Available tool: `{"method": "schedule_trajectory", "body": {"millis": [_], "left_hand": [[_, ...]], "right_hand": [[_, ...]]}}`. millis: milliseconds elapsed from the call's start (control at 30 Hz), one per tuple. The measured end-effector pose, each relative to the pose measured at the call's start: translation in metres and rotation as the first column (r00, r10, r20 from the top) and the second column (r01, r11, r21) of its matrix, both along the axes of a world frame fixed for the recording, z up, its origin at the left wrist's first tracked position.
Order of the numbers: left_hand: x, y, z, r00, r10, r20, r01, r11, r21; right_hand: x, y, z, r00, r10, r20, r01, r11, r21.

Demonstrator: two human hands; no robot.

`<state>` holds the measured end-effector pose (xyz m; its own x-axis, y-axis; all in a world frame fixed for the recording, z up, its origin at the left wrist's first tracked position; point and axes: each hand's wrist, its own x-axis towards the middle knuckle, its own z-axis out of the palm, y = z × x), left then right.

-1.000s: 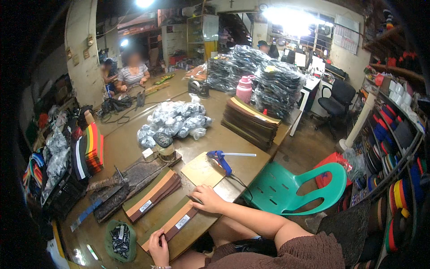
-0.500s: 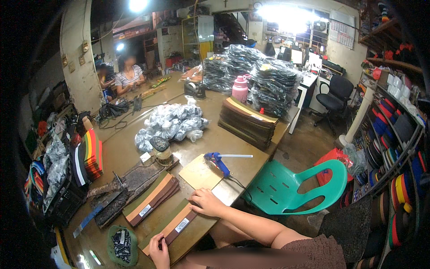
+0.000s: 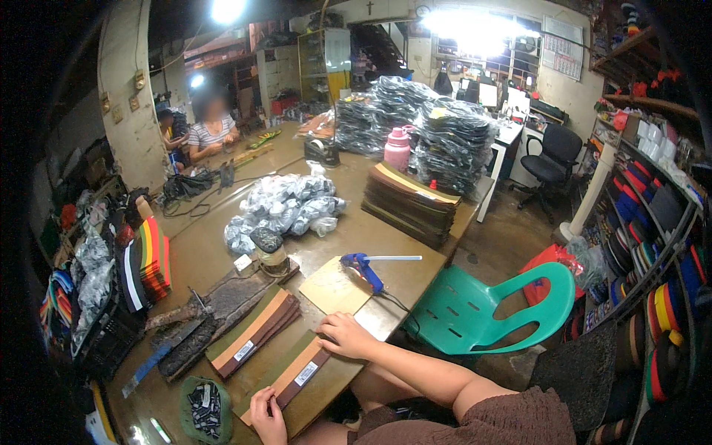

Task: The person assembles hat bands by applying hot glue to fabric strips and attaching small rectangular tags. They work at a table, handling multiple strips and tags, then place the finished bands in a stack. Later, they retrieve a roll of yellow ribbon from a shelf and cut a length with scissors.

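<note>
A striped strip (image 3: 287, 379) in green, tan and dark brown, with a small white label, lies on the table before me. My left hand (image 3: 268, 417) has its fingers curled on the strip's near end. At the far end, my right hand (image 3: 346, 337) holds the edge with bent fingers and thumb. Left of this strip is a small pile of matching strips (image 3: 252, 337), the top one labelled too. Just beyond my right hand, a blue glue gun (image 3: 365, 270) with a pale stick in it rests on a tan board (image 3: 331, 289).
A green bowl (image 3: 194, 431) of small dark pieces stands near left, by a blue-edged ruler (image 3: 157, 365). Beyond are a lidded jar (image 3: 271, 256), plastic-wrapped bundles (image 3: 282, 200) and a tall strip stack (image 3: 409, 211). A green chair (image 3: 482, 308) stands right. Two people sit far left.
The view has shifted slightly. Both my hands stay at the ends of the strip, with no clear movement of it.
</note>
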<state>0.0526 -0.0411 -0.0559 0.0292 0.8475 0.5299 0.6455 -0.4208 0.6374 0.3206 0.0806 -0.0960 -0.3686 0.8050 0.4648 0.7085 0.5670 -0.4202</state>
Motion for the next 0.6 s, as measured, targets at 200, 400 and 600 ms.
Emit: {"method": "schedule_trajectory", "body": {"millis": [200,400,600], "left_hand": [[0.0008,-0.0004,0.0011,1.0,-0.002,-0.004,0.002,1.0,0.016],[0.0004,-0.0018,0.0008,1.0,-0.013,-0.011,0.013,0.999,-0.04],[0.001,-0.0017,0.0023,1.0,-0.028,0.011,0.029,0.999,-0.037]], "right_hand": [[-0.001,0.0013,-0.0032,1.0,-0.009,0.003,0.009,1.0,0.011],[-0.0005,0.0021,-0.0045,1.0,-0.013,0.024,0.013,1.0,-0.002],[-0.0004,0.0034,-0.0063,1.0,-0.011,0.017,0.01,1.0,0.029]]}}
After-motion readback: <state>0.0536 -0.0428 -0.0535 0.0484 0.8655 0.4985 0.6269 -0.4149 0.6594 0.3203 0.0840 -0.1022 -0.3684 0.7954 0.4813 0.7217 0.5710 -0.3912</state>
